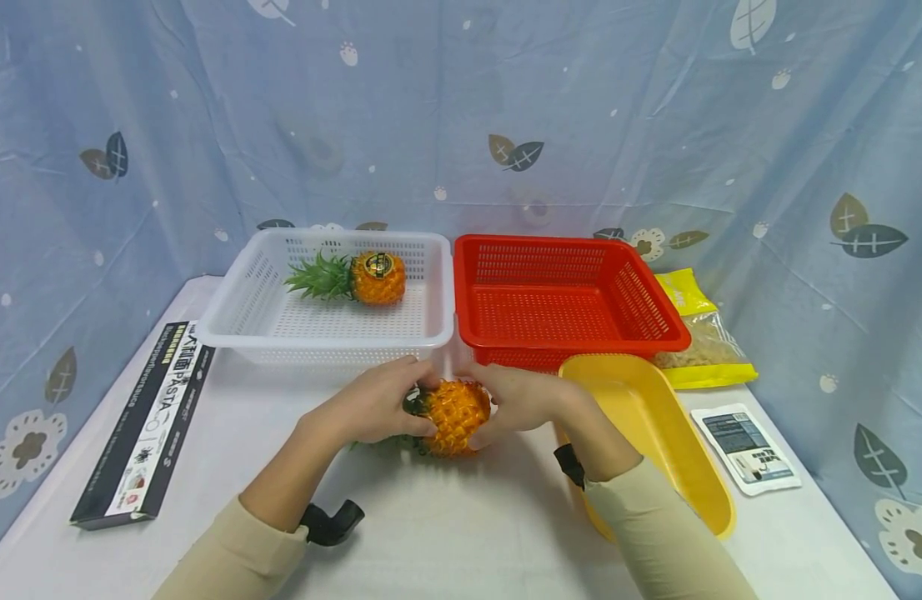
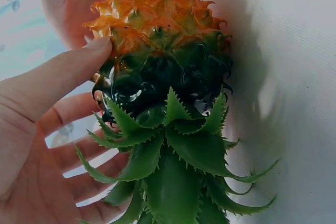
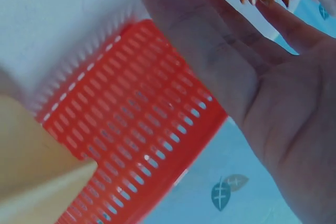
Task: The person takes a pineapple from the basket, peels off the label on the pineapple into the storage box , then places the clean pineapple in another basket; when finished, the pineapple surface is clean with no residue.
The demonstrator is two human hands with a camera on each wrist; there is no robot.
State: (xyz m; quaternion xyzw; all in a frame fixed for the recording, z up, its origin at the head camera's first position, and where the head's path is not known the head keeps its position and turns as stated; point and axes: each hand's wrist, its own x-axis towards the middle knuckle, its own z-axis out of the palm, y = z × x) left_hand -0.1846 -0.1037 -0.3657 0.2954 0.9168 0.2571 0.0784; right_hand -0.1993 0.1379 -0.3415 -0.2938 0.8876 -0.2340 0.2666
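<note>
A toy-like pineapple (image 1: 457,417) with an orange body and green leaves lies on the white table in front of the baskets. My left hand (image 1: 378,404) grips it near the leaf end. In the left wrist view the thumb (image 2: 79,69) lies on its spiky side and the other fingers reach behind it. My right hand (image 1: 517,404) holds the orange end, its thumb on the near side and its fingers on the far side. In the right wrist view only a strip of the orange body shows beside the fingers. A second pineapple (image 1: 378,278) with a dark label lies in the white basket (image 1: 326,342).
A red basket (image 1: 573,345) stands right of the white one, with a yellow tray (image 1: 712,500) before it. Further right are a bag of pasta (image 1: 704,342) and a white packet (image 1: 746,448). A long black pasta box (image 1: 142,425) lies at left. A patterned curtain hangs behind.
</note>
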